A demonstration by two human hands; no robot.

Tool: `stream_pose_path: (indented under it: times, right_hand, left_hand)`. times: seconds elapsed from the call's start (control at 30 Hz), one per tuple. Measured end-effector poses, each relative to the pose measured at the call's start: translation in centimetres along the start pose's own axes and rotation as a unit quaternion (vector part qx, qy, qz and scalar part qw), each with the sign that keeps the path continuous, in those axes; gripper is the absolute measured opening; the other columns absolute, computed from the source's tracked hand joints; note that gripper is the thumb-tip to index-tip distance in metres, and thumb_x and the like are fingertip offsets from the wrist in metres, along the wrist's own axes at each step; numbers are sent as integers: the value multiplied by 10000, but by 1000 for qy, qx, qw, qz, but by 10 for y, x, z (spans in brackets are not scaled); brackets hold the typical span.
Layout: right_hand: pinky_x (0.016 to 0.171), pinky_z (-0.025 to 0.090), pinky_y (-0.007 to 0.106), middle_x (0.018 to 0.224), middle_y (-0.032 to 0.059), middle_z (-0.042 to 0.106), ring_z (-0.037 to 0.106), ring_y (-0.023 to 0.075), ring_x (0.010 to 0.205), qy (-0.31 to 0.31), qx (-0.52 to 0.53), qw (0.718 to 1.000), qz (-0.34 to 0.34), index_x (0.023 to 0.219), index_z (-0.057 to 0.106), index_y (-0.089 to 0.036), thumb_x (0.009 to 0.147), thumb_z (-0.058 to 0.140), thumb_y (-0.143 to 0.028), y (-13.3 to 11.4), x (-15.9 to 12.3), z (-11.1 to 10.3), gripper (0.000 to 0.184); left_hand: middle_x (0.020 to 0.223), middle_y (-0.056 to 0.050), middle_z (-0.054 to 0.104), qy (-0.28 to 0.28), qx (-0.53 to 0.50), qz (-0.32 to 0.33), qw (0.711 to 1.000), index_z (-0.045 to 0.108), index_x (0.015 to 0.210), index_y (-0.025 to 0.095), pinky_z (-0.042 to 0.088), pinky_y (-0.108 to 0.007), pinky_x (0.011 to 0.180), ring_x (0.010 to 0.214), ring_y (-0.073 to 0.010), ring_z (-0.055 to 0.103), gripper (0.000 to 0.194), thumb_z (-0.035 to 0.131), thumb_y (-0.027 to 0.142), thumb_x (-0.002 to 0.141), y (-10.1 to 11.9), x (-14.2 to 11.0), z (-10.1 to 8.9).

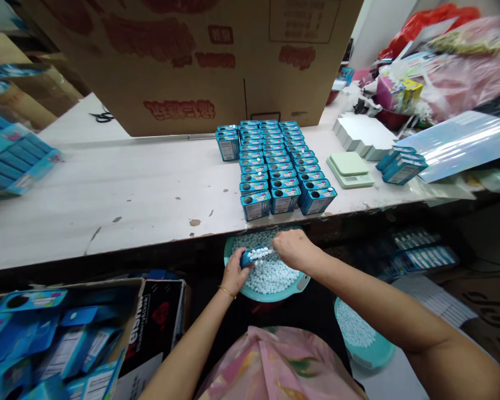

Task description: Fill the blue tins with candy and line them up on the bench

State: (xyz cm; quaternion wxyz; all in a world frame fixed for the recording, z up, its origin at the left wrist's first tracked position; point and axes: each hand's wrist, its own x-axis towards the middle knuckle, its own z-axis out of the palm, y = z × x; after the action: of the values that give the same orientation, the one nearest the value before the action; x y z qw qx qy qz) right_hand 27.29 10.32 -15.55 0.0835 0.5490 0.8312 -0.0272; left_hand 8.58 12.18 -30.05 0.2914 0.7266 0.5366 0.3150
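Observation:
My left hand [233,275] grips a small blue box [245,259], tilted over a turquoise basin [303,288]. White pellets [260,253] are heaped at the box's top, and a few lie just beneath its edge. Many more white pellets [273,278] fill the basin. My right hand [294,248] is closed just right of the box, above the basin's far right side; what its fingers hold is hidden. On the table beyond stand rows of blue boxes [285,201], upright, many with a dark round hole on top and some with a white pellet on the lid.
A large cardboard box [183,66] stands behind the rows. To their right are a pale green scale [350,169], white stacked cards [364,133] and more blue boxes [402,166]. A carton [137,311] of blue boxes sits lower left; a second turquoise basin [373,358] is lower right.

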Motion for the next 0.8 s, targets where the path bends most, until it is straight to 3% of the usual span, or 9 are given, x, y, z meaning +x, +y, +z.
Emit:
stream_pose_path:
  times: [0.2,0.33,0.4,0.5,0.63,0.73,0.8]
  right_hand:
    - [606,420,290,803,104,628,595,212,746,13,4,1000,0,814,595,-162,754,373,-138,1,-1,-4,231]
    - [634,403,255,866,85,618,578,183,807,9,15,1000,21,847,583,-189,760,368,-129,24,-8,7,240]
    - [653,397,241,890,76,614,570,173,833,0,29,998,62,872,581,-201,750,374,-109,41,-8,30,257]
    - [689,394,252,885,87,621,571,181,843,-35,88,988,121,873,601,-189,744,374,-83,49,2,84,282]
    - [743,392,262,925,90,633,562,182,896,-43,207,963,167,938,615,-200,767,362,-103,14,34,150,320]
    - [771,390,239,994,60,625,552,159,936,-29,253,951,174,1036,585,-232,777,361,-121,-15,58,175,361]
    - [788,385,219,1025,41,618,543,144,955,-18,284,943,171,1044,586,-231,774,371,-122,-20,65,180,362]
  left_hand:
    - [873,-8,546,-7,-29,0,1000,455,978,197,411,-281,739,792,-151,520,363,547,230,628,0,3,3]
    - [860,-5,541,24,-65,-23,997,455,975,196,415,-284,747,781,-147,521,381,580,259,621,0,-2,-4]
    - [874,-10,537,60,-103,-49,992,443,993,196,418,-300,768,798,-152,526,421,599,288,614,-5,-7,-12]
    - [905,-26,537,115,-161,-98,975,426,1016,190,424,-337,793,826,-167,537,485,625,319,594,-16,-14,-24]
    - [903,-32,558,137,-225,-148,953,426,1013,189,442,-358,781,810,-170,562,510,646,327,575,-23,-14,-32]
    - [884,-25,574,141,-271,-160,939,433,997,192,455,-346,764,791,-159,573,495,652,318,571,-20,-12,-32]
    - [885,-24,576,140,-288,-160,934,434,996,193,459,-344,761,792,-155,574,487,649,314,577,-18,-11,-33]
